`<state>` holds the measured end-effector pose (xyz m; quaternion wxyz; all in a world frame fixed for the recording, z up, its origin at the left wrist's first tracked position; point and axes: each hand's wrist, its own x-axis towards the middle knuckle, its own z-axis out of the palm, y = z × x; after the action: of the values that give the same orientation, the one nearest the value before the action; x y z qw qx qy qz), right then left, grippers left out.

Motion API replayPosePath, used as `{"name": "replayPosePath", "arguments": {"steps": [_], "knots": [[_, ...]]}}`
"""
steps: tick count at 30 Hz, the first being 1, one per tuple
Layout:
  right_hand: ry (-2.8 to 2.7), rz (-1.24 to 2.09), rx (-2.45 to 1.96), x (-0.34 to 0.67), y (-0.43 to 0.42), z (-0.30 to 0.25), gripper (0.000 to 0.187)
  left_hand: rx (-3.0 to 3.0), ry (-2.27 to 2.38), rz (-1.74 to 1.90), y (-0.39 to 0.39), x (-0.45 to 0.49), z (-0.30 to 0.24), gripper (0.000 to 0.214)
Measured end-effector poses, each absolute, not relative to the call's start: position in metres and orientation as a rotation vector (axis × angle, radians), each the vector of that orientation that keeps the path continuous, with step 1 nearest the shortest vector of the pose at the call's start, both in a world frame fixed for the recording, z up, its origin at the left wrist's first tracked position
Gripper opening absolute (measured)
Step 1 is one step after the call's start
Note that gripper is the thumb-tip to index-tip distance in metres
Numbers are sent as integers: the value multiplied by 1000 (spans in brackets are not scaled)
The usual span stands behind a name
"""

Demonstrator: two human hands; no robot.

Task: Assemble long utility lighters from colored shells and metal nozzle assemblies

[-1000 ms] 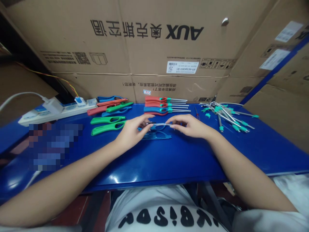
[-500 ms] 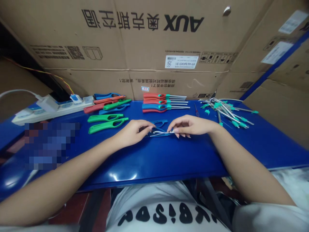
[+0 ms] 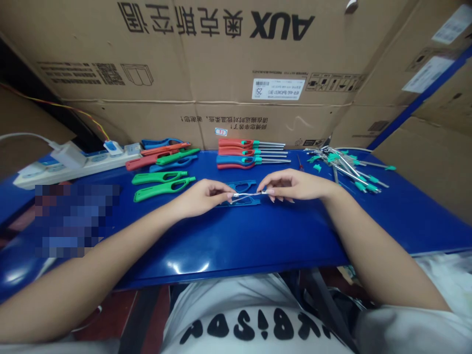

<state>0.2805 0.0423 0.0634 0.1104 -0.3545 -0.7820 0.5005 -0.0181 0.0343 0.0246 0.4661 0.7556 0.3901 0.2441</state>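
My left hand (image 3: 201,196) and my right hand (image 3: 291,185) pinch the two ends of a thin clear tube with a metal tip (image 3: 248,195), held low over a blue plastic handle shell (image 3: 241,187) that lies flat on the blue table (image 3: 236,241). Both hands' fingers are closed in a pinch on the tube. Two green handle shells (image 3: 162,182) lie just left of my left hand.
Red, green and blue handle shells (image 3: 162,155) lie at the back left by a white power strip (image 3: 70,162). Assembled red and blue tools with metal rods (image 3: 250,153) sit at the back centre. A heap of metal rods with teal tips (image 3: 346,167) is at the back right. Cardboard boxes (image 3: 228,73) wall the rear.
Both hands lowered the tube from above the table down onto the blue handle shell. The view tilted slightly, so everything sits a little higher in frame.
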Motion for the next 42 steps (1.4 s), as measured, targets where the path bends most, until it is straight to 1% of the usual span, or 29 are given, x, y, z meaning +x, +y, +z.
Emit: {"name": "replayPosePath", "arguments": {"steps": [4,8,12,16,21,34,42], "knots": [[-2286,1475,-1102,277,41,61,39,1798,987,600,36,-20,20,40],[-2307,1476,-1188,274,41,56,35,1987,1032,623,35,-21,22,32],[-2370,1305,-1189,271,44,47,31,2259,1066,659,31,-21,26,24],[-2428,1086,-1101,270,47,40,28,2401,1033,686,29,-21,25,22],[-2445,1062,-1149,268,46,39,26,2556,985,650,28,-21,18,21],[-2663,749,-1069,264,40,46,18,2607,1002,654,26,-17,18,19],[-2727,640,-1127,257,35,50,10,2601,1050,646,24,-14,18,18]]}}
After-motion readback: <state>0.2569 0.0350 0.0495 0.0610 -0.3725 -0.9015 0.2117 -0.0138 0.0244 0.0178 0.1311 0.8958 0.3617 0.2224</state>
